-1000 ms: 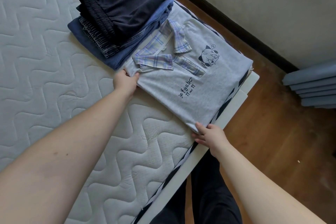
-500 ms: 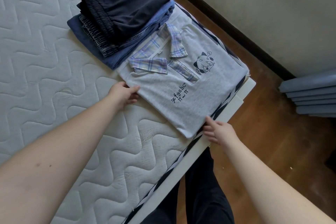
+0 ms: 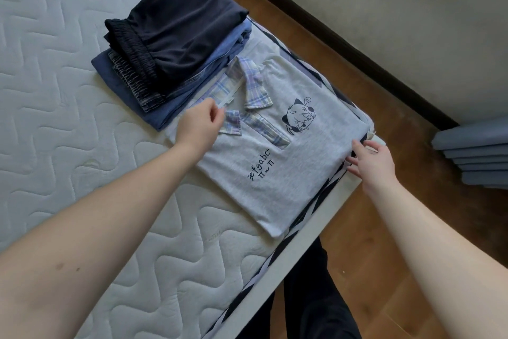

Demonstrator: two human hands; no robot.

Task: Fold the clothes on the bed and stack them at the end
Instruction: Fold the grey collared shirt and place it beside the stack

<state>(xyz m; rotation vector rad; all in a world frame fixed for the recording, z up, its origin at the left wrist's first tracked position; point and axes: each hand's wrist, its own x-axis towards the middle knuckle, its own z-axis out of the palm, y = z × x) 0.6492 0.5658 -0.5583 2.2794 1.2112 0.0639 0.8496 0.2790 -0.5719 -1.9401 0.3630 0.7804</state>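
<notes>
Tidying folded grey polo shirt (image 3: 288,162): left hand (image 3: 198,127) pinches plaid collar (image 3: 233,125), right hand (image 3: 369,161) flat-fingered at edge. Next, probably lift onto dark stack (image 3: 176,44).

the folded grey shirt (image 3: 288,173) bears the print "efgabc" above "ττ w ττ".

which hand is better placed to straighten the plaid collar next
Left, most likely. The left hand is already at the plaid collar of the grey shirt, while the right hand is at the shirt's far edge.
</notes>
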